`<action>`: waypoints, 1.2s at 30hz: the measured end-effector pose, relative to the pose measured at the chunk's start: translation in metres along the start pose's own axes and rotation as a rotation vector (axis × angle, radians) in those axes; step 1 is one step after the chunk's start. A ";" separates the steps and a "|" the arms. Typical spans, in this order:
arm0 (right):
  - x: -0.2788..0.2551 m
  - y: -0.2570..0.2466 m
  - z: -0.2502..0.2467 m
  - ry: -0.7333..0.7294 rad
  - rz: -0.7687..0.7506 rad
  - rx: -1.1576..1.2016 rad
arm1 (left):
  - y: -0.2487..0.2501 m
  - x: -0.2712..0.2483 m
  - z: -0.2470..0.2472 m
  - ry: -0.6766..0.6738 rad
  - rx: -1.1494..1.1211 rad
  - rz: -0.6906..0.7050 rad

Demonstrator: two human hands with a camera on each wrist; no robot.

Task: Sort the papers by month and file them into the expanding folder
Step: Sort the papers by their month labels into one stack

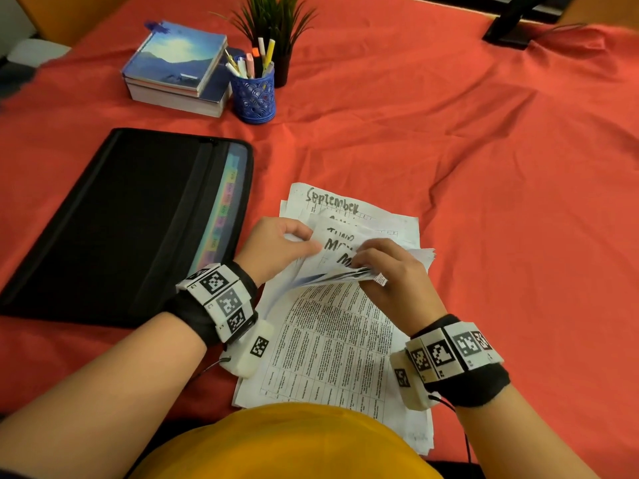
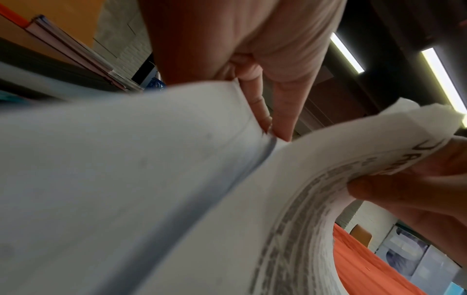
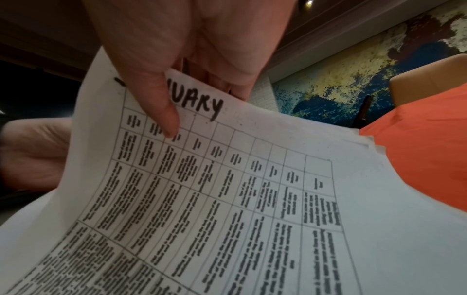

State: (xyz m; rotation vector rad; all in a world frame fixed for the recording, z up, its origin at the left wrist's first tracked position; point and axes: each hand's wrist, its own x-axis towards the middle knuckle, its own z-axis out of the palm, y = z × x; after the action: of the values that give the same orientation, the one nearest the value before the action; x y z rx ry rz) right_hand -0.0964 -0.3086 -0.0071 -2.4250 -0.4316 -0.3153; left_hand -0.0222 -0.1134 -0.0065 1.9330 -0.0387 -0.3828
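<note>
White papers (image 1: 332,344) w/ black printed grids, black marker month names. Black expanding folder (image 1: 114,223), pastel rainbow tabs; orange-red tablecloth (image 1: 484,167). Blue patterned pen cup (image 1: 254,96), blue landscape-cover books (image 1: 174,63).

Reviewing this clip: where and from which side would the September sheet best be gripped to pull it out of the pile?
Probably its far top edge, from the far side: the September sheet juts beyond the stack there, while both hands cover its near part.

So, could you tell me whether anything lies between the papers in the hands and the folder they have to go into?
Nothing visible does. The papers, held by the left hand and the right hand, sit just right of the folder, with only bare red cloth between. The folder's tabbed edge faces them.
</note>
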 end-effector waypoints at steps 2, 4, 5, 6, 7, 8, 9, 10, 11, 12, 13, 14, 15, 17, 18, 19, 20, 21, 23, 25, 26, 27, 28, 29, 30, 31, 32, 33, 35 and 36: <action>0.001 0.000 0.001 -0.009 0.005 0.007 | 0.000 -0.002 0.000 -0.005 -0.019 -0.004; 0.002 0.000 0.002 -0.026 -0.010 -0.005 | 0.001 -0.004 0.000 -0.013 -0.029 0.003; 0.002 0.000 0.002 -0.030 -0.024 -0.019 | 0.000 -0.004 0.000 -0.010 -0.032 0.004; 0.002 -0.001 0.001 -0.035 -0.039 -0.039 | 0.000 -0.004 0.000 -0.001 -0.031 0.003; 0.002 -0.002 0.001 -0.042 -0.052 -0.055 | -0.001 -0.003 0.000 0.012 -0.024 0.000; 0.002 -0.002 0.000 -0.048 -0.059 -0.067 | -0.002 -0.003 -0.001 0.023 -0.016 -0.001; 0.001 -0.003 0.000 -0.047 -0.065 -0.075 | -0.003 -0.002 -0.001 0.029 -0.010 0.000; 0.001 -0.003 -0.001 -0.043 -0.071 -0.080 | -0.003 -0.001 -0.001 0.029 -0.007 0.002; 0.000 -0.002 -0.001 -0.034 -0.075 -0.081 | -0.003 -0.001 -0.001 0.028 -0.006 0.005; -0.002 -0.002 -0.002 -0.025 -0.075 -0.083 | -0.003 -0.001 -0.002 0.026 -0.008 0.009; -0.003 -0.001 -0.002 -0.016 -0.071 -0.088 | -0.003 -0.002 -0.002 0.019 -0.011 0.016; -0.004 0.000 -0.003 -0.007 -0.066 -0.101 | -0.002 -0.003 -0.003 0.004 -0.012 0.027; -0.005 0.001 -0.004 0.001 -0.069 -0.117 | -0.002 -0.004 -0.004 -0.016 -0.015 0.042; -0.005 0.001 -0.006 0.009 -0.085 -0.128 | -0.002 -0.006 -0.007 -0.052 -0.025 0.062; -0.006 0.000 -0.007 0.006 -0.086 -0.112 | -0.001 -0.008 -0.008 -0.068 -0.027 0.064; -0.006 -0.002 -0.008 -0.004 -0.077 -0.082 | 0.000 -0.010 -0.009 -0.080 -0.026 0.067; -0.006 -0.005 -0.009 -0.020 -0.041 -0.051 | 0.001 -0.011 -0.009 -0.091 -0.025 0.074; -0.006 -0.008 -0.009 -0.043 0.022 -0.029 | 0.001 -0.012 -0.009 -0.101 -0.025 0.084; -0.007 -0.010 -0.008 -0.086 0.144 0.012 | 0.003 -0.014 -0.007 -0.118 -0.032 0.100; -0.007 -0.008 -0.004 -0.080 0.130 -0.007 | 0.002 -0.014 -0.005 -0.123 -0.031 0.110; -0.007 -0.007 -0.003 -0.061 0.079 -0.038 | 0.001 -0.014 -0.004 -0.125 -0.023 0.114; -0.006 -0.006 -0.003 -0.037 0.027 -0.057 | 0.001 -0.015 -0.003 -0.132 -0.016 0.121; -0.006 -0.004 -0.003 -0.010 -0.010 -0.062 | 0.001 -0.015 -0.003 -0.142 -0.019 0.131; -0.006 -0.002 -0.003 0.014 -0.029 -0.061 | 0.001 -0.016 -0.004 -0.152 -0.036 0.139; -0.005 -0.001 -0.003 0.029 -0.034 -0.060 | 0.001 -0.017 -0.004 -0.159 -0.061 0.141; -0.005 0.000 -0.004 0.028 -0.032 -0.064 | 0.001 -0.017 -0.005 -0.166 -0.083 0.145; -0.005 0.000 -0.004 0.018 -0.028 -0.075 | 0.001 -0.018 -0.005 -0.168 -0.089 0.154; -0.004 0.001 -0.005 0.002 -0.028 -0.087 | 0.000 -0.017 -0.005 -0.165 -0.077 0.168; -0.001 0.000 -0.007 -0.037 -0.034 -0.099 | -0.001 -0.017 -0.006 -0.148 -0.035 0.195; 0.000 0.000 -0.008 -0.059 -0.036 -0.092 | -0.001 -0.017 -0.006 -0.137 -0.018 0.208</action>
State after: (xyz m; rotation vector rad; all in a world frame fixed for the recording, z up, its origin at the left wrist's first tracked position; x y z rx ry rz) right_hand -0.0970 -0.3133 -0.0010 -2.5238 -0.4969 -0.2846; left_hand -0.0365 -0.1040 -0.0015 1.8615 -0.3221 -0.3742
